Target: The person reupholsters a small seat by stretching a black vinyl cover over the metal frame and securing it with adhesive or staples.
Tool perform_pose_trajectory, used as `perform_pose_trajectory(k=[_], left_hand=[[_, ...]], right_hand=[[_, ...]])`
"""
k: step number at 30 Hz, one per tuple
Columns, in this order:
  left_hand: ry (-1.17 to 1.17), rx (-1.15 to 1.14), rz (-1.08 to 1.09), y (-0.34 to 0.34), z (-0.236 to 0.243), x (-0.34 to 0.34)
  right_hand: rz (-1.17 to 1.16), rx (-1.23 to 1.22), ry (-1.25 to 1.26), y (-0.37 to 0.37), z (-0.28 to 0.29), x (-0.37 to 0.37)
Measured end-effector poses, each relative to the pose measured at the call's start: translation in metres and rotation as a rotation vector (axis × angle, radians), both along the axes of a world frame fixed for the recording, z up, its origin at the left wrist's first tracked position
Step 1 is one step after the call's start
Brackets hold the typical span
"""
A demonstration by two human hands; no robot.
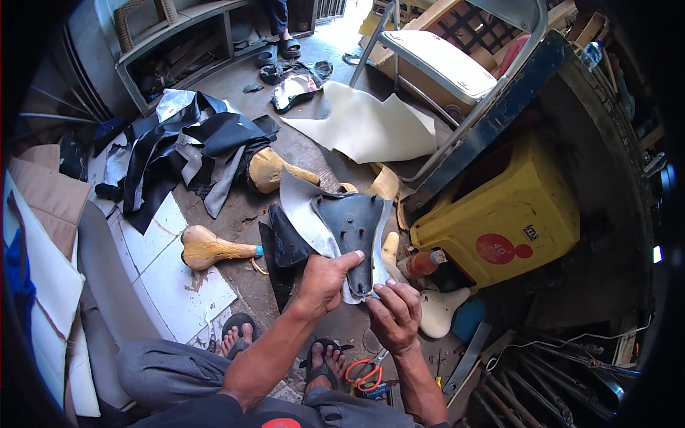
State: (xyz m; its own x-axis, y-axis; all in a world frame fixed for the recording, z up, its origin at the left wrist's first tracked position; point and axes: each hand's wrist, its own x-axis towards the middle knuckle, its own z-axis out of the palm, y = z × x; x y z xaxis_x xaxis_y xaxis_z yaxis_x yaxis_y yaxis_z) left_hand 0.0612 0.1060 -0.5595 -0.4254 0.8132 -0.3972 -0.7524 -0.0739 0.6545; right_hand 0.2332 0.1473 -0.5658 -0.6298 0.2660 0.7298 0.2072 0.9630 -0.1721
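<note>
A black plastic bicycle saddle base [348,222] with small studs on its underside is held up in front of me, studs upward. Grey-white cover material [303,207] lies around and beneath it, its edges sticking out past both sides. My left hand [322,284] is closed on the base and material from the left, thumb pressed on top. At the narrow end, my right hand [397,312] pinches the cover's edge between thumb and fingers. Black sheet scraps [287,239] lie just left of the base. What the cover looks like underneath is hidden.
Yellow foam saddles [214,247] lie left on the floor, near black fabric scraps [200,135]. Rightward are a tipped yellow stool [553,182], an orange-red bottle [422,264] and a cream saddle [439,312]. Orange-handled scissors [365,375] rest near my foot. Another person's foot [288,44] shows far back.
</note>
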Motion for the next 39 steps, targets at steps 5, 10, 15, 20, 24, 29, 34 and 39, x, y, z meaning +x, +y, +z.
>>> perform_pose_trajectory(k=[5,10,15,20,24,29,34,39], left_hand=[[0.005,-0.095,-0.016,-0.002,-0.050,0.001],[-0.002,-0.244,-0.081,-0.024,-0.133,0.009],[-0.014,-0.278,-0.176,-0.044,-0.165,0.013],[0.279,-0.443,-0.205,-0.058,-0.161,0.008],[1.240,-0.623,0.093,-0.077,-0.153,0.015],[1.601,-0.214,-0.059,-0.100,-0.124,-0.004],[1.601,-0.112,-0.302,-0.112,-0.136,0.001],[1.620,-0.081,-0.170,-0.114,-0.156,0.001]], right_hand=[[0.093,-0.107,-0.113,-0.005,-0.031,0.003],[0.140,-0.250,-0.179,-0.024,-0.095,0.016],[0.158,-0.305,-0.262,-0.036,-0.117,0.024],[0.152,-0.339,-0.289,-0.035,-0.121,0.021],[0.179,-0.359,-0.326,-0.030,-0.120,0.017],[0.199,-0.377,-0.327,-0.020,-0.115,0.007],[0.243,-0.388,-0.304,-0.015,-0.112,-0.005],[0.231,-0.437,-0.339,-0.018,-0.111,-0.012]])
